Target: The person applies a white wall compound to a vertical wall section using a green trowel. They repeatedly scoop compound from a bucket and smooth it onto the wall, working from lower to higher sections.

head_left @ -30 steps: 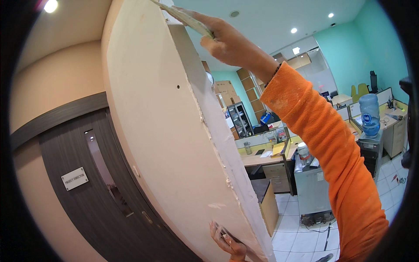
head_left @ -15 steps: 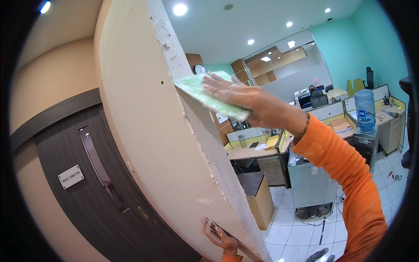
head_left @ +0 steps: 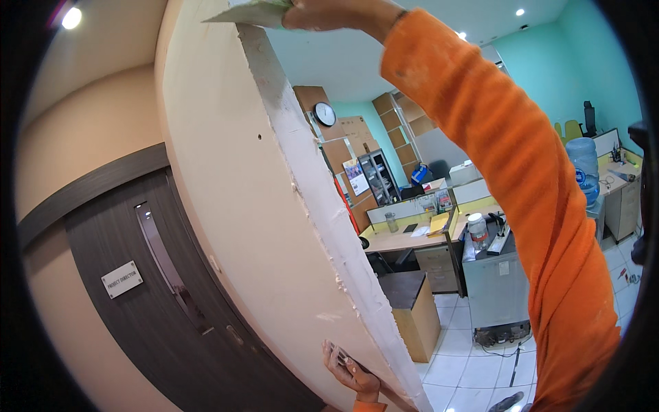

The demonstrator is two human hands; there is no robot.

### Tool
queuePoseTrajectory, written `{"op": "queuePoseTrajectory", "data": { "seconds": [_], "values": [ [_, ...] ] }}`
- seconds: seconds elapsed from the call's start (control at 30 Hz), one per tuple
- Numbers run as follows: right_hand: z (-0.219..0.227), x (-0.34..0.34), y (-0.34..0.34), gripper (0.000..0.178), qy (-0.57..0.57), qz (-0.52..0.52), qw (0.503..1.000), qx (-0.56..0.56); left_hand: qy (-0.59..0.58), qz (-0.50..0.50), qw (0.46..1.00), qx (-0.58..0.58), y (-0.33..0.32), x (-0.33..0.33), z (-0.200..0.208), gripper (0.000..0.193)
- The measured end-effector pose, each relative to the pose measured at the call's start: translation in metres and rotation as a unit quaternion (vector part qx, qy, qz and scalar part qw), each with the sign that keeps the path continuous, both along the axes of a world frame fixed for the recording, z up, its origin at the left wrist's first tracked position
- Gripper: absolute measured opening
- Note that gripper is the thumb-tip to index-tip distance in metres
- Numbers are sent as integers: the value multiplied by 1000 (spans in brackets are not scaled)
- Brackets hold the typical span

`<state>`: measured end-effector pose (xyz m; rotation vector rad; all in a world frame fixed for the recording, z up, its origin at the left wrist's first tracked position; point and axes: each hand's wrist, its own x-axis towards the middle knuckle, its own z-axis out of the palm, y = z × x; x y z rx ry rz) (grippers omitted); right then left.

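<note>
High at the top of the view, my right hand (head_left: 333, 14) is closed on a light green flat sheet (head_left: 248, 13), smeared with white. The sheet lies across the upper edge of a cream wall (head_left: 226, 165), partly cut off by the frame. Below it runs the wall's narrow end face (head_left: 326, 220), coated in white plaster with ragged lumps along the corner. Low down, my left hand (head_left: 353, 376) rests against the wall, dusted white, its fingers curled around something dark and slim that I cannot make out.
At left stands a dark wooden door (head_left: 130, 275) with a narrow glass strip. Beyond the wall are a low wooden cabinet (head_left: 415, 323), a small grey fridge (head_left: 501, 295) with jars and a power strip on top, desks (head_left: 405, 237) and a water dispenser bottle (head_left: 583, 172).
My right hand has moved up and left along the wall corner with the green sheet. The view has shifted slightly; my left hand stays low against the wall.
</note>
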<state>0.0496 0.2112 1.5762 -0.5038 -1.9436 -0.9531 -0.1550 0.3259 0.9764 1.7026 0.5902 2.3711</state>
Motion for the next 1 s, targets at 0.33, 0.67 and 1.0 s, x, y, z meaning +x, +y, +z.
{"op": "queuePoseTrajectory", "data": {
  "seconds": [0.33, 0.67, 1.0],
  "values": [
    [-239, -7, -13, 81, -70, 63, 996, -11, 34, 8, 999, 6, -4, -1, 5, 43],
    [-107, 17, -34, 60, 78, 30, 996, -37, 31, 35, 999, 12, -7, 1, 10, 43],
    [-116, -4, 47, 74, -14, 82, 980, 181, -15, -12, 1000, 10, 0, 1, 1, 42]
  ]
}}
